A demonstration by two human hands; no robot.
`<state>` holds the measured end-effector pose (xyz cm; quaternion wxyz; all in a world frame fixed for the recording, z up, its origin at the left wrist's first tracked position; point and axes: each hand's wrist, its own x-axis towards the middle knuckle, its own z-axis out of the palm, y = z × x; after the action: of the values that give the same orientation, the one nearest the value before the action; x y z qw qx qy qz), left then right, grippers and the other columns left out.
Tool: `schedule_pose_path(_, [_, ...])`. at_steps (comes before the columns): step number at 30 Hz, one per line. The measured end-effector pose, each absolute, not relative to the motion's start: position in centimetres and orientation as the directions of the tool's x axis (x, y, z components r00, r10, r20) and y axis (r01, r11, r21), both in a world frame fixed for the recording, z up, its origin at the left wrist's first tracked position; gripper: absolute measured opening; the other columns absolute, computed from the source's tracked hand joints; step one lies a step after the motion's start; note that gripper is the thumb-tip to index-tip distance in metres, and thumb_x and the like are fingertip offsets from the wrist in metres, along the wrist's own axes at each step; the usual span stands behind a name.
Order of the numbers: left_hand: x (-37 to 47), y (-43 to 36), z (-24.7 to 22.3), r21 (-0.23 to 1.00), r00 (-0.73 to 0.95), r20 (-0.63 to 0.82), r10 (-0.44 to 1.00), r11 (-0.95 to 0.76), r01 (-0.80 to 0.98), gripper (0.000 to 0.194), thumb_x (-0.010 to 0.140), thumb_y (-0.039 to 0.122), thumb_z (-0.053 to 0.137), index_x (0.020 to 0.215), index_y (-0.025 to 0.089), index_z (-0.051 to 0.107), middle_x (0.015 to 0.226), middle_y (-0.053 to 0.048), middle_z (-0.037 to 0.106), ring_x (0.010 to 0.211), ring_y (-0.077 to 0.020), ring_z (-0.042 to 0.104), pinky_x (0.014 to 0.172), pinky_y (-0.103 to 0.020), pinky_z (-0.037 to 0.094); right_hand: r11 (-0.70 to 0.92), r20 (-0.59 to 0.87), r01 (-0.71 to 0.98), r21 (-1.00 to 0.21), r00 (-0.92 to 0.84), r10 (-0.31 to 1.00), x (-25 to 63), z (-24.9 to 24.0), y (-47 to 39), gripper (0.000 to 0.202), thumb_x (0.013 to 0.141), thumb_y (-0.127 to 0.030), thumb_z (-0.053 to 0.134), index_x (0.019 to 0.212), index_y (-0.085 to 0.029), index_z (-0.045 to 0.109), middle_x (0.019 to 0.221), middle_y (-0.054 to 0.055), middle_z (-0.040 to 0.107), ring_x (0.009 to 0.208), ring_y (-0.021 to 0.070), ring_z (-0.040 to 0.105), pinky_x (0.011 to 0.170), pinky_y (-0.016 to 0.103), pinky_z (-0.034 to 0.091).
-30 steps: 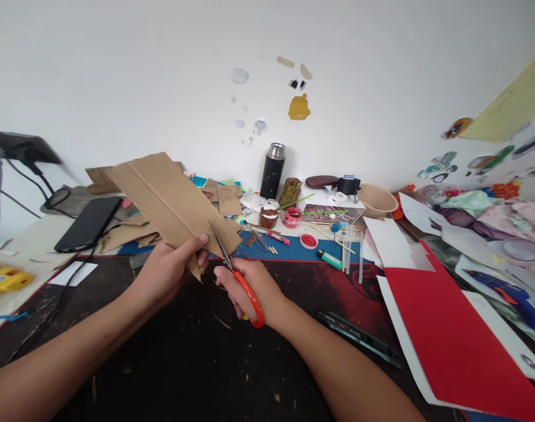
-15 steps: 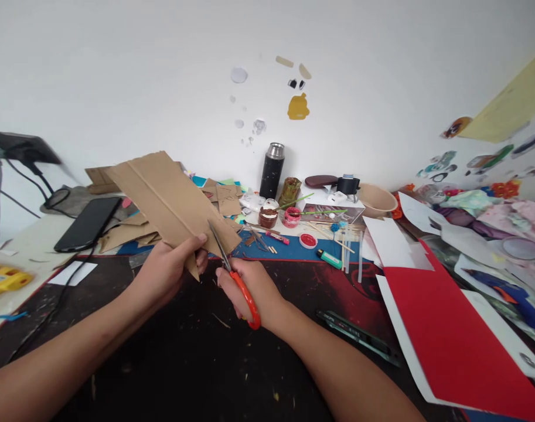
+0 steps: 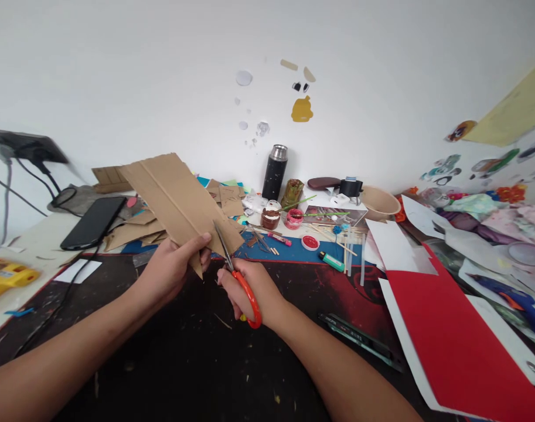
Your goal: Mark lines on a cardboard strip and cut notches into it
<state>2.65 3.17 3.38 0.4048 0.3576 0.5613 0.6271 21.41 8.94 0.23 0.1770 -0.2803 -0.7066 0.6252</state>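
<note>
My left hand (image 3: 179, 258) pinches the lower edge of a brown cardboard piece (image 3: 174, 196), thumb on top. The cardboard is raised above the desk and tilted, with a crease along its length and a narrow pointed bit hanging by my fingers. My right hand (image 3: 249, 287) is wrapped round the red handles of a pair of scissors (image 3: 248, 293). The scissor blades point up and left and lie across the cardboard near its lower right part, just right of my left thumb.
Behind the cardboard lie cardboard scraps (image 3: 137, 230) and a black phone (image 3: 94, 223). A black flask (image 3: 275, 173) and paint jars (image 3: 271, 218) stand at the back. On the right are a cutter (image 3: 361, 341) and red paper (image 3: 452, 334).
The view has shifted slightly, so most things appear a little further right. Both hands keep their holds, and the scissors stay at nearly the same place on the cardboard.
</note>
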Motion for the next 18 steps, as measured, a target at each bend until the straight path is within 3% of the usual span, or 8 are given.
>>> schedule_pose_path(10, [1.5, 4.1, 4.1, 0.971, -0.559, 0.109, 0.822, -0.209, -0.118, 0.042, 0.088, 0.041, 0.086, 0.060, 0.022, 0.060, 0.052, 0.000, 0.054, 0.049, -0.0139, 0.050, 0.052, -0.027, 0.045, -0.053, -0.161, 0.158, -0.986, -0.820, 0.549, 21.5, 1.3, 9.1, 0.042, 0.106, -0.063, 0.077, 0.100, -0.024, 0.064, 0.060, -0.009, 0.061, 0.041, 0.0117, 0.059, 0.040, 0.019, 0.046])
schedule_pose_path(14, [-1.0, 5.0, 6.2, 0.918, -0.712, 0.210, 0.670, -0.385, -0.092, 0.032, 0.079, 0.031, 0.089, 0.076, 0.024, 0.058, 0.054, 0.007, 0.051, 0.051, -0.0112, 0.046, 0.053, -0.023, 0.045, -0.063, -0.197, 0.192, -0.979, -0.837, 0.511, 21.6, 1.4, 8.3, 0.037, 0.108, -0.058, 0.076, 0.101, -0.022, 0.067, 0.061, -0.008, 0.062, 0.044, 0.0105, 0.058, 0.044, 0.019, 0.049])
schedule_pose_path(18, [-2.3, 5.0, 7.7, 0.904, -0.702, 0.244, 0.669, -0.419, -0.086, 0.029, 0.081, 0.029, 0.090, 0.086, 0.023, 0.061, 0.056, 0.008, 0.052, 0.051, -0.0114, 0.045, 0.053, -0.024, 0.045, -0.123, -0.177, 0.130, -0.984, -0.810, 0.559, 21.3, 1.0, 8.2, 0.039, 0.105, -0.059, 0.077, 0.101, -0.022, 0.065, 0.058, -0.009, 0.060, 0.041, 0.0107, 0.057, 0.043, 0.019, 0.048])
